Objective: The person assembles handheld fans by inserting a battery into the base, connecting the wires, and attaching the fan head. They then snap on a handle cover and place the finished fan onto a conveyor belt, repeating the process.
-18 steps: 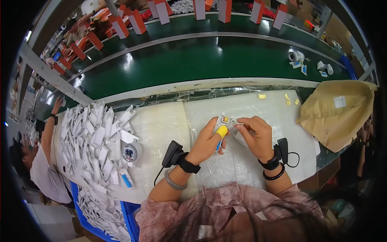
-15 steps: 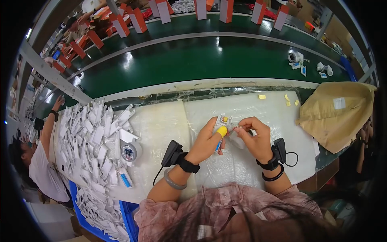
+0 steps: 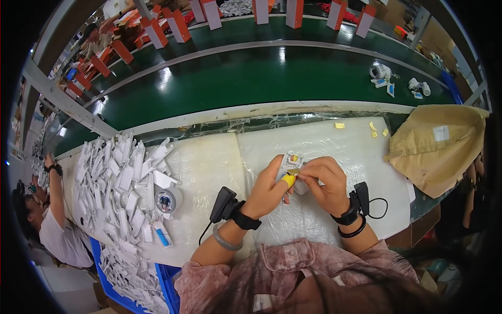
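shiny and green, a long belt [image 3: 235, 78] runs far past the fingers, with tall orange and white boxes [image 3: 294, 13] standing beyond it. on this side is a bench [image 3: 209, 172] with a pale, shiny sheet on top. the left hand [image 3: 265, 184] has its fingers closed on a small white part [image 3: 294, 157], which has a bit of yellow and red inside. there is something yellow [image 3: 288, 180] at the tip of the left thumb. the right hand [image 3: 330, 183] has its fingers pinched together on a small gold piece [image 3: 294, 171]. that piece is right by the near side of the white part, but i cannot tell if they touch. left of the fingers lies a big messy pile of white pieces [image 3: 123, 175]. a round white thing [image 3: 168, 201] with a dark face sits between the pile and the left fingers. more white pieces fill a blue bin [image 3: 168, 288], left of the fingers and nearer the body. right of the fingers is a brown paper bag [image 3: 436, 152]. small yellow bits [image 3: 340, 125] lie a little past the right fingers.
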Demonstrator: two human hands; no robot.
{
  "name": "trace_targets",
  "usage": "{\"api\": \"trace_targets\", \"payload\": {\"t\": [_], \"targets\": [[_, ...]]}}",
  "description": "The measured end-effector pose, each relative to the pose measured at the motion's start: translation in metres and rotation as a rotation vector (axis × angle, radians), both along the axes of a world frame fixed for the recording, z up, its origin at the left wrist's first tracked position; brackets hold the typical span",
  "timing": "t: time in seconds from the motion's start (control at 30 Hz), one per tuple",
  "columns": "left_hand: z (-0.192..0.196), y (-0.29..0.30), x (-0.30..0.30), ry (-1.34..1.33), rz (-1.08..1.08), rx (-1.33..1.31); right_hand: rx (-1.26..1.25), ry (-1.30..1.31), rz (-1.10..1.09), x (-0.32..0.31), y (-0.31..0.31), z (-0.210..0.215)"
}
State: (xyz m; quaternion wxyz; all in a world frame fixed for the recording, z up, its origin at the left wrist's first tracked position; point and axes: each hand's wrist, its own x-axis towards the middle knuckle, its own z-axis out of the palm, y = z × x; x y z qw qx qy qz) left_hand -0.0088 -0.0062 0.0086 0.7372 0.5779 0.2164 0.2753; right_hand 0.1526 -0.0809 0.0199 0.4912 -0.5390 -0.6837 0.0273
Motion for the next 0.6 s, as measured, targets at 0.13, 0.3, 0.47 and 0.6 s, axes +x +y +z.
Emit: {"api": "trace_targets", "payload": {"t": [0.13,0.3,0.47,0.6], "targets": [[-0.0008,-0.0001,-0.0007,-0.005,-0.008,0.005,0.037,-0.013,-0.009,0.0004,-0.0003,-0.0022],[-0.0046,-0.0008,-0.0008,0.023,-0.03,0.019,0.068,-0.016,-0.017,0.0011,-0.0001,-0.0035],[-0.0028,-0.0024,-0.0028,0.039,-0.006,0.067,0.075,-0.026,-0.001,0.0016,0.0006,-0.0024],[-0.0079,-0.0029,-0.0009,0.039,0.023,0.193,0.114,-0.016,-0.033,0.0008,0.0032,-0.0063]]}}
